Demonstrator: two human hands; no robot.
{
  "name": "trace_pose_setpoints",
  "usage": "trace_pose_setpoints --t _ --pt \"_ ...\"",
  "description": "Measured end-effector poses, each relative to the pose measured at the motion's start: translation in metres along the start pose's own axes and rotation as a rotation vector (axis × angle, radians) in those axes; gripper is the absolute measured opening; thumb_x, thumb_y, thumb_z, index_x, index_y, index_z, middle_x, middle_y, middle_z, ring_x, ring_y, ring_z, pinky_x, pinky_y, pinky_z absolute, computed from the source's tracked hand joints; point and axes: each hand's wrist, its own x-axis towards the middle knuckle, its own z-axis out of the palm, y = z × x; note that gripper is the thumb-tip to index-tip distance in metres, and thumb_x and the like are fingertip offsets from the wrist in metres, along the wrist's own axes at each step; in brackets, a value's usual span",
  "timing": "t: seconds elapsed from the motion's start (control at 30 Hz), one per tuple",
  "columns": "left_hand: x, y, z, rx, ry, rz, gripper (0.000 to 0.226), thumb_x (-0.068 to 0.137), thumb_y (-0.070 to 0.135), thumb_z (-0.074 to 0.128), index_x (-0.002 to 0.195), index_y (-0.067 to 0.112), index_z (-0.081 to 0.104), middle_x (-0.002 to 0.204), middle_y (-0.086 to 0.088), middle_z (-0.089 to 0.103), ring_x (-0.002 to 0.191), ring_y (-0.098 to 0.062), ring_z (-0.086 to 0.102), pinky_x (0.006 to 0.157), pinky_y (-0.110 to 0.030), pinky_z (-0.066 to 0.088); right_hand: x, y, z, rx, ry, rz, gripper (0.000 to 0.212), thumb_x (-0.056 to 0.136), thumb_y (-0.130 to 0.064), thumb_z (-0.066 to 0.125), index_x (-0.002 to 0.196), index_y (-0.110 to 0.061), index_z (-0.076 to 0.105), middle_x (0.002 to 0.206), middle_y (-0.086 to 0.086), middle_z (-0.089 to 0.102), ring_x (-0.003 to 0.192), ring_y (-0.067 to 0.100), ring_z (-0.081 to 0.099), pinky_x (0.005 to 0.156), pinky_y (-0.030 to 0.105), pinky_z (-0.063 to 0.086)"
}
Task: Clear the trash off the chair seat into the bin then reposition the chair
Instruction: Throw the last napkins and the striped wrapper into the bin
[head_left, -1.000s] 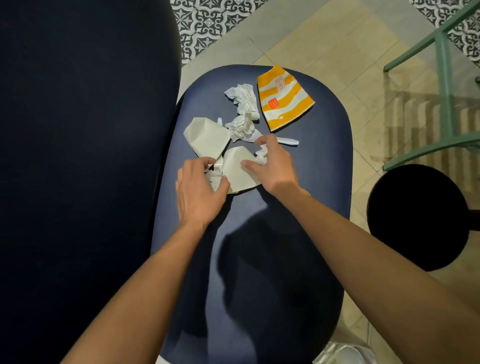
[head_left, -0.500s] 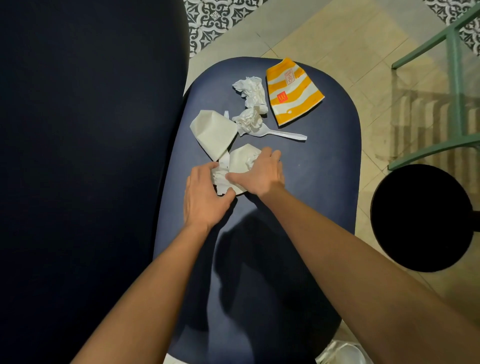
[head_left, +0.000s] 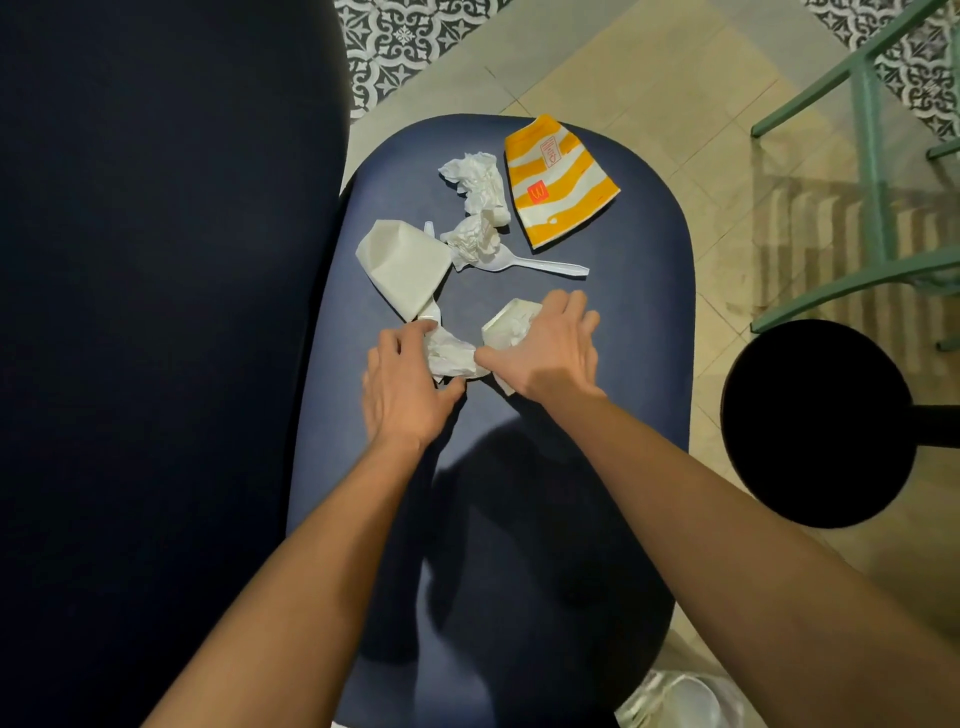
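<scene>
**Gathering the Near Trash**

Head view: our left hand (head_left: 402, 387) pinches a tissue wad (head_left: 451, 355); our right hand (head_left: 551, 349), fingers spread, covers a flattened cup (head_left: 506, 327) on the seat (head_left: 634, 332). We should rake both together before lifting. Bin unseen.

Bare forearms (head_left: 332, 545); no sleeves; unadorned hands.

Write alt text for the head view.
Two bare hands, left and right, gather crumpled white paper on a dark blue chair seat. Beyond them lie more napkins, a plastic spoon and an orange-striped cup.
</scene>
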Motion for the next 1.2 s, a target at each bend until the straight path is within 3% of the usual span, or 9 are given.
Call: trace_pose_setpoints --t 0.17,0.33,0.5,0.67,0.73,0.97,1.2 --pt "-0.002 0.002 0.008 0.043 -0.043 0.054 0.045 0.081 0.03 0.068 0.12 0.019 0.049 0.118 -0.007 0.046 0.11 -0.026 0.043 0.086 -0.036 0.039 0.001 0.007 -0.001 0.038 -0.066 0.022 0.083 0.064 -0.062 0.072 0.122 -0.013 0.039 0.126 0.004 0.044 0.118 0.024 0.041 0.082 0.037 0.042" --pt "-0.002 0.005 0.018 -0.039 -0.107 0.081 0.031 0.084 0.028 0.066 0.107 0.016 0.05 0.111 -0.004 0.052 0.104 -0.025 0.047 0.075 -0.031 0.038 -0.001 0.024 -0.003 0.057 -0.104 0.068 0.074 0.065 -0.063 0.073 0.113 -0.016 0.044 0.114 0.005 0.059 0.107 0.027 0.056 0.074 0.034 0.042" --pt "-0.002 0.011 0.025 -0.131 -0.158 0.085 0.028 0.09 0.022 0.059 0.115 0.016 0.049 0.115 -0.004 0.056 0.102 -0.024 0.053 0.078 -0.032 0.041 -0.005 0.033 -0.005 0.059 -0.163 0.024 0.073 0.066 -0.063 0.072 0.116 -0.017 0.044 0.111 0.005 0.06 0.101 0.026 0.056 0.071 0.033 0.042" --pt "-0.011 0.01 0.022 -0.057 -0.162 0.135 0.025 0.096 0.017 0.044 0.12 0.015 0.051 0.117 -0.011 0.05 0.106 -0.031 0.05 0.089 -0.042 0.043 -0.013 0.041 -0.017 0.147 -0.068 0.057 0.068 0.066 -0.063 0.072 0.108 -0.016 0.047 0.097 0.002 0.057 0.098 0.027 0.057 0.071 0.034 0.042" --pt "-0.014 0.011 0.018 -0.06 -0.157 0.104 0.023 0.095 0.016 0.043 0.117 0.013 0.05 0.117 -0.011 0.049 0.106 -0.031 0.049 0.089 -0.044 0.043 -0.016 0.044 -0.022 0.161 -0.033 0.06 0.069 0.067 -0.064 0.071 0.111 -0.016 0.049 0.103 0.004 0.06 0.099 0.026 0.057 0.074 0.036 0.045" --pt "-0.029 0.033 0.003 -0.132 -0.125 0.157 0.022 0.096 0.019 0.041 0.112 0.008 0.052 0.116 -0.01 0.05 0.106 -0.026 0.049 0.086 -0.031 0.037 -0.042 0.051 -0.039 0.159 0.035 0.048 0.069 0.072 -0.063 0.067 0.122 -0.018 0.047 0.12 0.006 0.059 0.108 0.024 0.056 0.076 0.03 0.046" --pt "-0.057 0.051 0.004 -0.155 -0.155 0.281 0.028 0.096 0.021 0.04 0.122 0.011 0.045 0.118 -0.011 0.055 0.106 -0.03 0.051 0.083 -0.037 0.039 -0.078 0.086 -0.043 0.19 0.125 0.098 0.07 0.072 -0.064 0.066 0.12 -0.017 0.049 0.117 0.007 0.061 0.105 0.026 0.058 0.074 0.032 0.048"
